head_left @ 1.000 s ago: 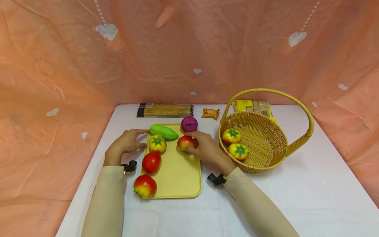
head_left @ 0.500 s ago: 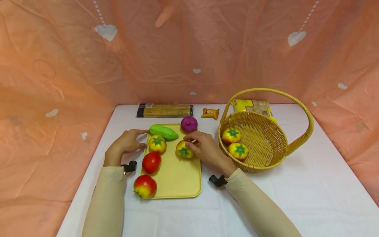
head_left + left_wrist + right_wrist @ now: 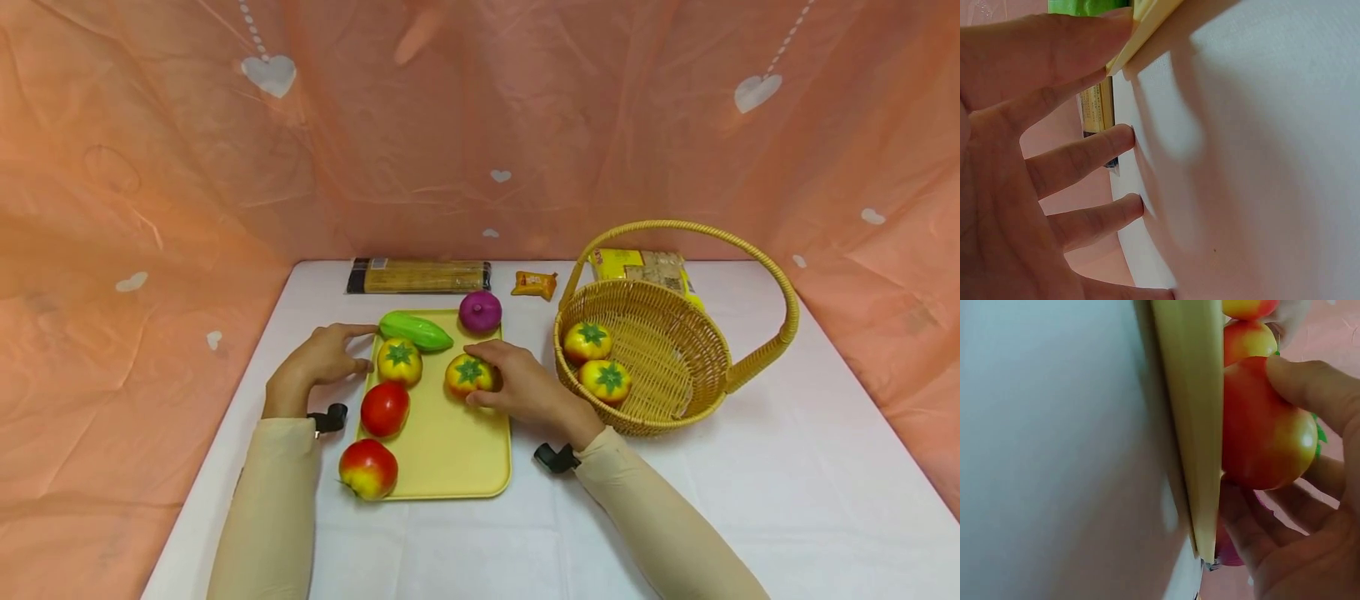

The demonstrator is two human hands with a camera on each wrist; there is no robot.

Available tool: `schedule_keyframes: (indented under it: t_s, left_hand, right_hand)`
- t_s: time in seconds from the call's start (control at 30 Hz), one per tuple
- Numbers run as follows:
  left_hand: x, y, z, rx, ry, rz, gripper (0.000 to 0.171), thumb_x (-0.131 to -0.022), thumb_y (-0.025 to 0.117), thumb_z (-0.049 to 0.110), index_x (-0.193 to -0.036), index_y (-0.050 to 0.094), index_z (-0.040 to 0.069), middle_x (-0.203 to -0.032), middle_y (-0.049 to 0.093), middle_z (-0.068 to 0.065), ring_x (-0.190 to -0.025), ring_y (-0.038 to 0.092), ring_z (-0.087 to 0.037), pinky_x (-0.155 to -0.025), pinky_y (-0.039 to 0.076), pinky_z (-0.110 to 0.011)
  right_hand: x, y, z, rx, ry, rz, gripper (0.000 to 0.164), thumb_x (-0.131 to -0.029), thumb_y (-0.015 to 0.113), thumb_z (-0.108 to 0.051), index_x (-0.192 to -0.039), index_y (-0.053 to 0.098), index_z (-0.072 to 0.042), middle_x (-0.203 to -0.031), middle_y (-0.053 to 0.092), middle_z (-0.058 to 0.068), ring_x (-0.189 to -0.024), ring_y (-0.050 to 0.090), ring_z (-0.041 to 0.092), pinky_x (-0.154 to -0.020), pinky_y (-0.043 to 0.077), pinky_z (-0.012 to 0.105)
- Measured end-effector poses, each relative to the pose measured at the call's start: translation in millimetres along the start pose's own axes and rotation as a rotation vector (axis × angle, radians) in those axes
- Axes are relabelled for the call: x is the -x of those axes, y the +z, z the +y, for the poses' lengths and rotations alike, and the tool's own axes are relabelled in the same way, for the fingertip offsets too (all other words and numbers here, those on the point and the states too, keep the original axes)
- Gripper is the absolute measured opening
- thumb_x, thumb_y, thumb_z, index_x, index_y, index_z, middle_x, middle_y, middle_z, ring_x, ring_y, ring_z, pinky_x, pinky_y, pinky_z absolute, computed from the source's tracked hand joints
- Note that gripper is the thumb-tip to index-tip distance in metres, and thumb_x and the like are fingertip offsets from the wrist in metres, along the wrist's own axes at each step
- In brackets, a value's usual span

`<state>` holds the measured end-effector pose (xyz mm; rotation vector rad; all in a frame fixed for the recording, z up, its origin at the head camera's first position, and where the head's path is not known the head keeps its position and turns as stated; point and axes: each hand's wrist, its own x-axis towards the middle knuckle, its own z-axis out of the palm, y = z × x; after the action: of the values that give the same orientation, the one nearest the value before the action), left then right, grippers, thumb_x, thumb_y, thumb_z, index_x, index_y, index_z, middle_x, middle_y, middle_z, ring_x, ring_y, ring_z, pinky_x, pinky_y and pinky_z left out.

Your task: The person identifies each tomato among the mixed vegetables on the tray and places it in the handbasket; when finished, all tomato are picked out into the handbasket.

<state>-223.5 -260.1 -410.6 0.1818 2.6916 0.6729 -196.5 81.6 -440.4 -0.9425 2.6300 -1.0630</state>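
Observation:
My right hand holds a red-and-yellow tomato on the yellow tray. Its green leafy top faces up. In the right wrist view the thumb lies on the near side of that tomato, and the other fingers reach round its far side. My left hand is at the tray's left edge, its thumb and index finger touching the rim. The remaining left fingers are spread, tips down on the white cloth. Along the tray's left side lie a green cucumber-like vegetable, a leafy-topped tomato and two redder ones.
A purple onion sits at the tray's back right corner. To the right, a wicker basket with a tall handle holds two tomatoes. Behind are packed noodles, a small orange packet and a yellow bag.
The tomato in my right hand has turned over: its red side showed first, then its leafy top tilted forward, and now that top faces up. My left hand stays in place.

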Motion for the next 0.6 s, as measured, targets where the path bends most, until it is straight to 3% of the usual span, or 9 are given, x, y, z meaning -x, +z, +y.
schedule_keyframes:
  t_s: [0.13, 0.3, 0.6]
  left_hand:
    - [-1.1, 0.4, -0.4, 0.001, -0.002, -0.003, 0.07, -0.097, 0.077, 0.024, -0.163, 0.054, 0.015, -0.161, 0.053, -0.03, -0.148, 0.043, -0.057, -0.121, 0.033, -0.08]
    - [-0.9, 0.1, -1.0, -0.004, -0.004, -0.005, 0.07, -0.097, 0.077, 0.024, -0.163, 0.054, 0.015, -0.161, 0.053, -0.03, -0.147, 0.044, -0.057, -0.121, 0.034, -0.08]
    - [-0.1, 0.4, -1.5, 0.015, 0.001, -0.003, 0.07, -0.097, 0.076, 0.021, -0.163, 0.054, 0.015, -0.161, 0.053, -0.031, -0.147, 0.043, -0.058, -0.121, 0.034, -0.08]
  right_hand:
    - [4, -3, -5, -0.004, 0.015, 0.024, 0.069, -0.093, 0.09, -0.029, -0.153, 0.062, -0.009, -0.151, 0.068, 0.01, -0.135, 0.065, 0.028, -0.121, 0.05, 0.048]
    - [16, -15, -15, -0.028, -0.024, 0.014, 0.068, -0.094, 0.089, -0.032, -0.154, 0.062, -0.012, -0.149, 0.069, 0.005, -0.131, 0.067, 0.024, -0.116, 0.054, 0.047]
    - [63, -50, -17, -0.106, -0.071, 0.019, 0.065, -0.091, 0.092, -0.027, -0.15, 0.067, -0.015, -0.146, 0.071, 0.001, -0.126, 0.069, 0.018, -0.111, 0.058, 0.044]
